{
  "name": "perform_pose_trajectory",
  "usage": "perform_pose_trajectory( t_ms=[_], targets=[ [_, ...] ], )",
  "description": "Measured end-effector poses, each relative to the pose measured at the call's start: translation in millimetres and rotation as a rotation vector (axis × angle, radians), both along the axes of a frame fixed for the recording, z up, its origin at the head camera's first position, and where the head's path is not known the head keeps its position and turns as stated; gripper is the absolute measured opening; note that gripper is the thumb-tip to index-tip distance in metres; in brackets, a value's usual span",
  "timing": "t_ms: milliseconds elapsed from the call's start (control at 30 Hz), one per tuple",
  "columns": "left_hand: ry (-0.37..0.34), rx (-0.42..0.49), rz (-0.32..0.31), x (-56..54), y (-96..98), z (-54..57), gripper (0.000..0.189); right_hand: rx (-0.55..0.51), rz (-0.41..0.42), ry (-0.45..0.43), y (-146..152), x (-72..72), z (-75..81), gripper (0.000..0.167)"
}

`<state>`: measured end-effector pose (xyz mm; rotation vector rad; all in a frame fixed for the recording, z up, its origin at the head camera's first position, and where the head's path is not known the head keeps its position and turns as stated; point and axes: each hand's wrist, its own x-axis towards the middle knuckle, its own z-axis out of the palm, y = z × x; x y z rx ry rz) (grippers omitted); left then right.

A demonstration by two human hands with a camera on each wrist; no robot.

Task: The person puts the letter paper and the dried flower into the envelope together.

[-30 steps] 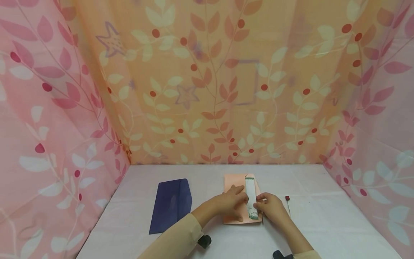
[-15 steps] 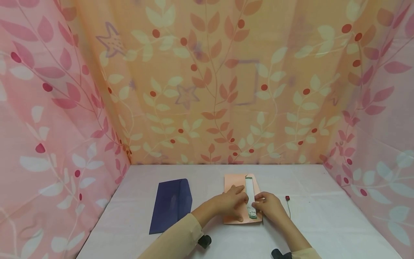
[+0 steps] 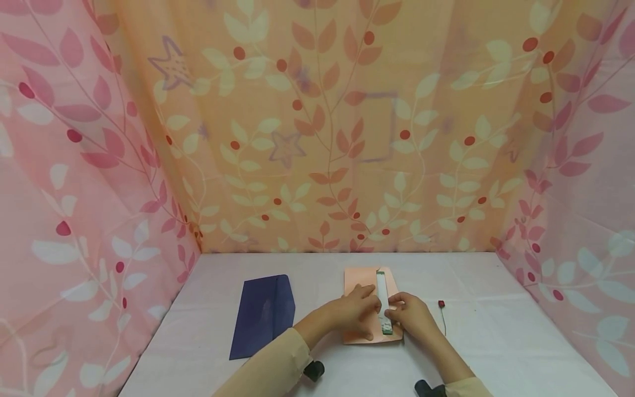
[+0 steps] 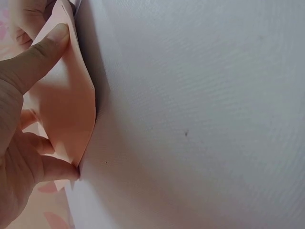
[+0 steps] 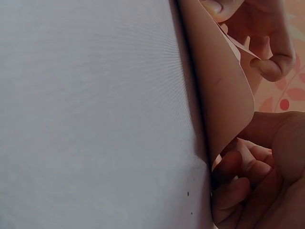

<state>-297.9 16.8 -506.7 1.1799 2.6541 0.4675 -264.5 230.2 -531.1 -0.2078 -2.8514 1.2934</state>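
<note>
A peach envelope (image 3: pixel 360 274) lies on the white table with its flap side to the right. A white card (image 3: pixel 382 284) with green ends sits partly inside its mouth, only a narrow strip showing. My left hand (image 3: pixel 354 310) grips the envelope, thumb on the paper and fingers spread along it; a fingertip holds the mouth's edge in the right wrist view. With curled fingers, my right hand (image 3: pixel 412 315) holds the card's right edge near the flap (image 5: pixel 228 90). Those right fingertips are partly hidden behind the flap in the right wrist view.
A dark blue envelope (image 3: pixel 258 314) lies to the left on the white table (image 3: pixel 496 331). To the right is a small dark red piece (image 3: pixel 441 304) on a thin stem. Patterned curtains (image 3: pixel 317 138) stand at the back and sides.
The card has moved left, farther into the peach envelope, so its visible strip is narrower. My right hand has shifted slightly left with it. My left hand has stayed in place.
</note>
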Motion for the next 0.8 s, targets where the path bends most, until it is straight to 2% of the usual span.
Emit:
perform_pose_trajectory(
  t_ms=[333, 800],
  targets=[
    [0.0, 0.003, -0.011, -2.1, -0.7, -0.5, 0.053, -0.032, 0.028, 0.049, -6.1, 2.0, 3.3, 0.036],
    [0.012, 0.005, -0.025, -5.9, -2.1, -5.5, 0.056, -0.019, 0.052, 0.059, -9.6, 0.3, 3.6, 0.037]
  ],
)
